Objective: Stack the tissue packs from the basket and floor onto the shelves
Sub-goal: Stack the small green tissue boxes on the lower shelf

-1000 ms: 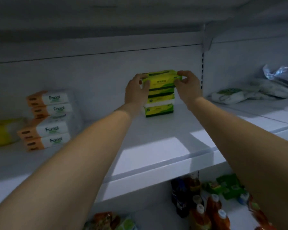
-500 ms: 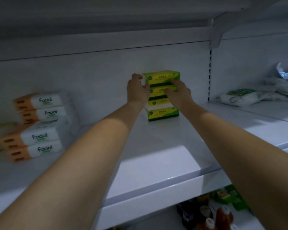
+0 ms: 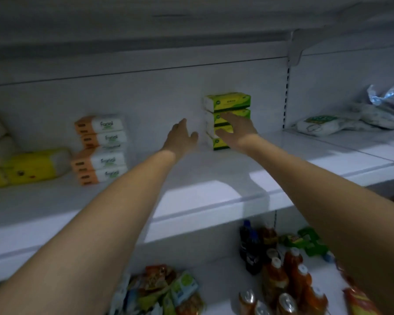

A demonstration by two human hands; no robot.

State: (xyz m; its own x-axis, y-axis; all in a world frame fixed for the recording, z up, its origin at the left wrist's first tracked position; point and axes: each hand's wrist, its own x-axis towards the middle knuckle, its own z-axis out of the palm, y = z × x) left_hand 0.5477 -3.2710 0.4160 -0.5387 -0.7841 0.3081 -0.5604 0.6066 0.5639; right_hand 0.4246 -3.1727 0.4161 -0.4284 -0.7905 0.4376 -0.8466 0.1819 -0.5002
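Note:
A stack of green-and-yellow tissue packs [image 3: 228, 102] stands against the back wall of the white shelf [image 3: 203, 178]. My right hand [image 3: 236, 129] lies flat against the front of the stack's lower packs, fingers spread, holding nothing. My left hand [image 3: 180, 138] hovers just left of the stack, open and apart from it. Further left on the same shelf stands a stack of orange-and-white facial tissue packs [image 3: 100, 148].
Yellow soft packs [image 3: 30, 165] lie at the shelf's far left. White and clear bagged goods [image 3: 350, 119] sit on the neighbouring shelf to the right. The lower shelf holds bottles [image 3: 280, 269] and snack bags [image 3: 166, 289]. A shelf bracket [image 3: 295, 51] hangs above right.
Both hands let go of the top green pack, now resting on the stack. My left hand moved off to the left; my right hand slid down the stack's front.

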